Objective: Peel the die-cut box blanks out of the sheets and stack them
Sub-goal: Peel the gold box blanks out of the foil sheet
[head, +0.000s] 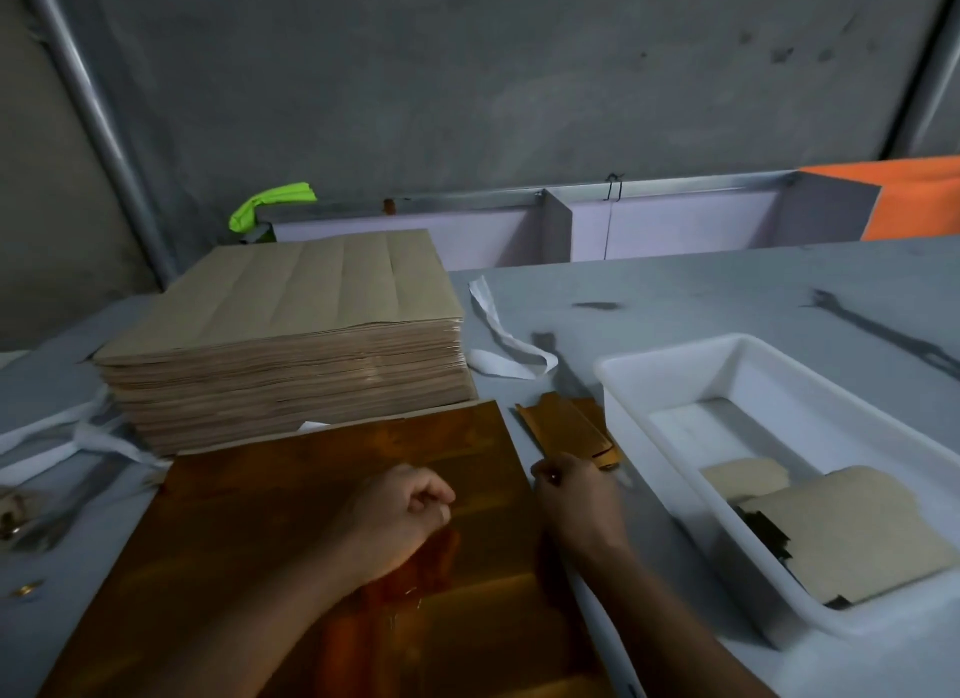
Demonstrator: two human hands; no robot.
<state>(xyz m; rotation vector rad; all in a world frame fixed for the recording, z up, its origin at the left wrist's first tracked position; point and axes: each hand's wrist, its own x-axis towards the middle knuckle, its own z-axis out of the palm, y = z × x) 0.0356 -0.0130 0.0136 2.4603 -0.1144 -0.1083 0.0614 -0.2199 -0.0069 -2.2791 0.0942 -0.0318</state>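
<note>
A glossy orange-brown die-cut sheet (291, 531) lies flat on the table in front of me. My left hand (395, 515) rests on it as a curled fist and holds nothing that I can see. My right hand (576, 500) is at the sheet's right edge with its fingers curled; what they pinch is hidden. Just beyond that hand lie a few peeled orange-brown blanks (571, 429). A tall stack of sheets (291, 333), plain brown side up, stands behind the glossy sheet.
A white plastic tub (675, 380) at the right holds beige card pieces (852, 526). White paper strips (506, 341) curl behind the blanks, and more lie at the left (78, 437). A spanner (883, 333) lies far right. Green tape (270, 203) and orange cloth (914, 198) at the back.
</note>
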